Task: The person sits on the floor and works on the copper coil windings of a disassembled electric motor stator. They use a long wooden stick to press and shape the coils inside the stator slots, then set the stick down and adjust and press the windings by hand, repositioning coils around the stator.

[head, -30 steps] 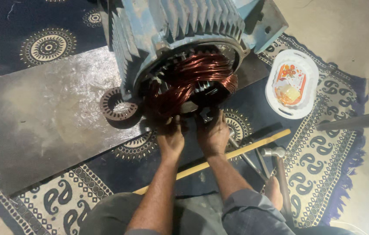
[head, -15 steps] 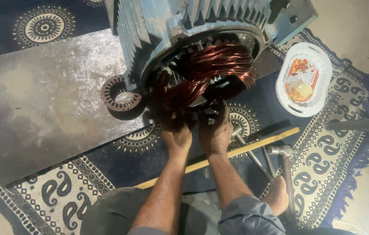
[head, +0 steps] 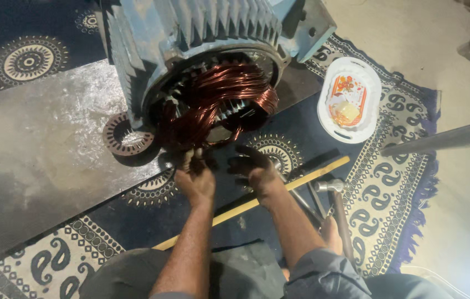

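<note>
A large blue-grey finned motor housing (head: 190,39) lies on its side on a patterned rug, its open end toward me. Loops of copper winding wire (head: 221,97) bulge out of the opening. My left hand (head: 195,176) reaches up to the lower edge of the copper bundle, its fingers closed around wire strands. My right hand (head: 254,169) is just right of it, below the coils, its dark-smudged fingers spread and curled toward the wire without clearly gripping it.
A grey metal sheet (head: 35,144) lies at left with a round slotted lamination ring (head: 125,133) on it. A long wooden stick (head: 307,176), a hammer (head: 337,207) and metal rods lie at right. A white oval tray (head: 351,99) sits farther right, a bare floor beyond.
The view has shifted, so the motor sits higher and more left. My right hand has drawn back from the coils and opened its fingers; my left hand stays at the wire.
</note>
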`<state>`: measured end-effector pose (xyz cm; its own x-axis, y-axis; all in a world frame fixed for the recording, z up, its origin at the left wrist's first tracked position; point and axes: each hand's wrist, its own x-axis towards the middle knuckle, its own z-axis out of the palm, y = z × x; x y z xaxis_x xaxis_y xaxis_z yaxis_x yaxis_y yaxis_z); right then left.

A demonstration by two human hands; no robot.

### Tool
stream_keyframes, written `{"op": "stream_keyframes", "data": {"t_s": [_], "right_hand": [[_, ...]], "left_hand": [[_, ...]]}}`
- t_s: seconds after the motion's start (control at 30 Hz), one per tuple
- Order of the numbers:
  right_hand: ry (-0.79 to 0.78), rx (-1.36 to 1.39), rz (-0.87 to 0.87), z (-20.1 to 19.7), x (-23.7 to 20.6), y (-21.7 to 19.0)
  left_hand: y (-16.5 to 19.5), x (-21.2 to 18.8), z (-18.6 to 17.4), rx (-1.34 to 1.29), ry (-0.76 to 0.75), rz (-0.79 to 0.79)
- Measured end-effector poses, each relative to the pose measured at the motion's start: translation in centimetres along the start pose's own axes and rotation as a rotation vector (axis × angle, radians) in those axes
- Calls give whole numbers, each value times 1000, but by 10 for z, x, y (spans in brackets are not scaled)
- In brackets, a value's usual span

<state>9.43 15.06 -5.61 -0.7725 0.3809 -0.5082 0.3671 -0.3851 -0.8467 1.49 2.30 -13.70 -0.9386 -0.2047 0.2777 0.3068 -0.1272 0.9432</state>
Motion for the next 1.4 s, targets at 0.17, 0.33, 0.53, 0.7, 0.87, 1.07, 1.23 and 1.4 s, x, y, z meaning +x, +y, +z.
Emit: {"op": "stream_keyframes", "data": {"t_s": [0.17,0.33,0.53,0.7,0.87,1.07,1.23,1.4], "right_hand": [[4,-114,-168,2,-28,58],[66,-477,-181,6,-78,95],[111,-606,-188,8,-75,99],[121,-574,-157,7,-74,96],[129,-510,-153,11,-80,90],[130,-577,-116,12,-76,85],[129,-590,-152,10,-74,88],[135,-444,-65,10,-73,93]], "left_hand": [[23,6,-1,-181,-35,-606],[40,6,-1,-478,-127,-866],[32,1,0,-688,-127,-906],[20,0,1,-810,-147,-898],[10,3,2,-879,-73,-958],[2,11,2,-867,-53,-1050],[-8,14,6,-851,7,-1032],[-18,18,9,-891,-35,-1020]]}}
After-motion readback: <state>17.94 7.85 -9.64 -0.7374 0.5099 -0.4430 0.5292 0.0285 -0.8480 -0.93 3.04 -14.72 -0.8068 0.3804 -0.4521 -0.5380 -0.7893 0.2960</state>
